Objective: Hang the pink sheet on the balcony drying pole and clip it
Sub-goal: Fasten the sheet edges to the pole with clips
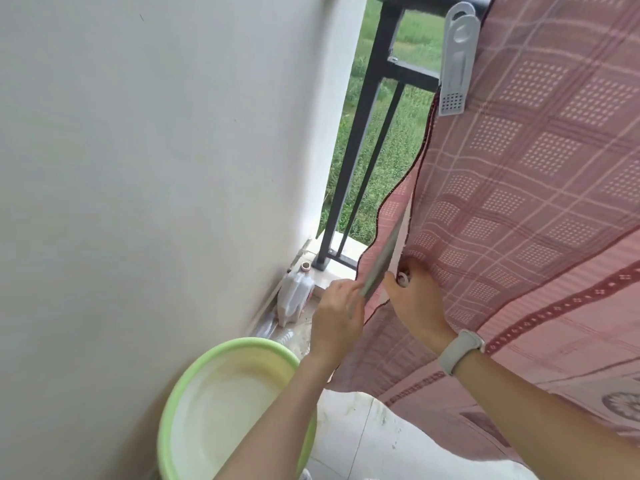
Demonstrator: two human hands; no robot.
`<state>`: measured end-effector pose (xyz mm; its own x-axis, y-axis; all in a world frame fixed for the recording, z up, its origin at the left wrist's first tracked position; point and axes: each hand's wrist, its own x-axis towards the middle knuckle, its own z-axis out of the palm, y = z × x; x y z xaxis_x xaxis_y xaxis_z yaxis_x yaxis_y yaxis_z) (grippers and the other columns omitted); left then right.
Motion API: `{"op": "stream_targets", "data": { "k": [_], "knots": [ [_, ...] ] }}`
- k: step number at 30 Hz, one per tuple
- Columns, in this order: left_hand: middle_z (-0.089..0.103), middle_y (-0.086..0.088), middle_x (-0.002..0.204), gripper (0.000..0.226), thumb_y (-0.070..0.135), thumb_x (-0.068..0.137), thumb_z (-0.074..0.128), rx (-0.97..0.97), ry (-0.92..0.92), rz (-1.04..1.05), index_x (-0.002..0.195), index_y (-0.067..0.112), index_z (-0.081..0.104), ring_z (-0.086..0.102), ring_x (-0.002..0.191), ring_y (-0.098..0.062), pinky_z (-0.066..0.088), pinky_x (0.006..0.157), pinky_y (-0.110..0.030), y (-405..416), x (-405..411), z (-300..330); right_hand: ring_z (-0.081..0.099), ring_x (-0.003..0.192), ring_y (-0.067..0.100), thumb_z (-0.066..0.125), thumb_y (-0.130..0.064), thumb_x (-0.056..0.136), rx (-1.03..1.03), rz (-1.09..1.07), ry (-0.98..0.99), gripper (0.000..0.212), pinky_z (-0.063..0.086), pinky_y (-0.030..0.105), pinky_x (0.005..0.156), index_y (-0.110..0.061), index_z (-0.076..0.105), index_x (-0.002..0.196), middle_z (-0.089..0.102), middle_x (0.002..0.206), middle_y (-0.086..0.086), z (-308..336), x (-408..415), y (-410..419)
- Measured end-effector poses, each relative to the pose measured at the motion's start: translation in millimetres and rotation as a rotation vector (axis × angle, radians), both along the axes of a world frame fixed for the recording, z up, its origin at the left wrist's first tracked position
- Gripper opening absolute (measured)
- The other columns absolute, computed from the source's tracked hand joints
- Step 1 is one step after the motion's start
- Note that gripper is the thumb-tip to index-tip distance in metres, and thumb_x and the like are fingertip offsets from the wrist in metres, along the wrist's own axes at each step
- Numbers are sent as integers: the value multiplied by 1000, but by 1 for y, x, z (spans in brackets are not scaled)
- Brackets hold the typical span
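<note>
Pink sheet (519,202) hangs clipped by a peg (457,60); both hands grasp, apparently, its lower pole (379,261).

Your left hand (337,311) and right hand (417,301) grip the pink sheet (540,188) low at its edge. A grey clip (457,60) pins the sheet to the dark railing (367,109). A green basin (221,407) sits below by the wall (156,150).
</note>
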<state>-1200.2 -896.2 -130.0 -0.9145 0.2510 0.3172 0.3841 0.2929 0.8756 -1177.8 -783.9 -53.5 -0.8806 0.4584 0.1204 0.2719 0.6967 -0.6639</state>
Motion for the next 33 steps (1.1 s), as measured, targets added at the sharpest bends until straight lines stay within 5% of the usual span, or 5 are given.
{"op": "stream_targets", "data": {
  "k": [8,12,20,27,33],
  "knots": [
    [66,1,103,27,28,87,59,307,-645,-280,107,10,64,59,99,-6,46,86,-19,8,-47,26,47,51,13,57,-20,87,43,155,42,24,31,21,48,-29,47,67,49,56,-8,-1,16,-6],
    [65,7,72,12,13,87,59,376,-597,-103,88,9,70,55,58,10,44,61,-12,1,-44,18,41,46,10,58,-19,87,120,192,66,36,26,21,46,-30,39,57,41,49,-9,0,17,-12],
    [57,16,57,13,10,91,53,498,-598,-133,84,9,64,49,56,5,40,60,-11,-4,-36,17,53,76,19,50,-19,90,373,334,-110,44,46,32,61,-27,44,132,58,100,3,-8,8,1],
    [66,-6,85,15,17,90,53,486,-604,-275,95,18,68,56,81,-16,45,75,-31,4,-33,16,55,79,17,43,-22,92,542,400,-178,51,48,32,60,-38,28,138,59,103,-1,-7,5,15],
    [51,4,76,18,18,83,60,356,-481,-161,65,22,63,50,70,-2,41,63,-7,19,-34,13,52,103,11,45,-38,92,395,567,-248,55,38,23,78,-29,22,140,48,130,1,16,6,19]
  ]
}}
